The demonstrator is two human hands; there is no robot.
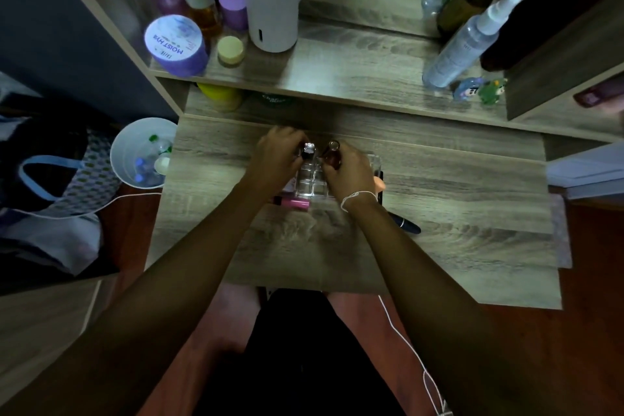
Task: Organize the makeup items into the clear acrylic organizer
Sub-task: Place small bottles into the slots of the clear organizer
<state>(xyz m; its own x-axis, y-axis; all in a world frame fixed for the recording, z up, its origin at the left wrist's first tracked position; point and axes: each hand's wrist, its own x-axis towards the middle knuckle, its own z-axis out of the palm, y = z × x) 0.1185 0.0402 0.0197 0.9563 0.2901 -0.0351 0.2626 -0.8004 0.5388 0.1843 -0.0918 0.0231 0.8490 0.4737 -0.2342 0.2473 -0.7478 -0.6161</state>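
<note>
Dim wooden vanity desk [439, 213]. My left hand [280, 155] holds silver-capped lipstick [309, 150], right hand [347, 169] holds dark tube [332, 154], both over clear organizer [312, 181]. Slotting step; next, lower each upright into free cell. Pink tube [293, 203] waits beside.

Your organizer [309, 181] sits in the middle of the counter [456, 213]. One tube [293, 203] lies just in front of it, to the left. A pen [405, 222] lies to its right. A shelf [354, 78] of bottles stands behind.
</note>
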